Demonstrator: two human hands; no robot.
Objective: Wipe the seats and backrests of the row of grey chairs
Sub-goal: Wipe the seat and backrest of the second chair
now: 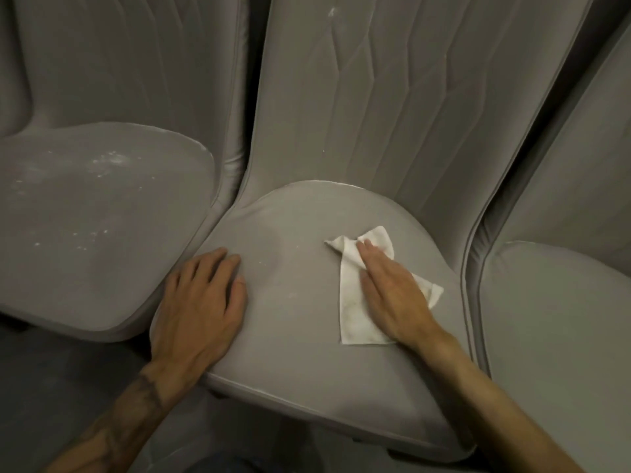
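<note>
Partly, the right hand [392,291] hides the white cloth [355,315] on the seat [290,302].

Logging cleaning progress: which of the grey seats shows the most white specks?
The left seat, beside the one under both hands. White specks are scattered across its cushion, while the middle seat, under the cloth, has only a few faint ones.

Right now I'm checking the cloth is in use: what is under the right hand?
Under the right hand lies a white cloth, pressed flat on the middle chair's seat. The cloth's middle is covered by the hand.
</note>
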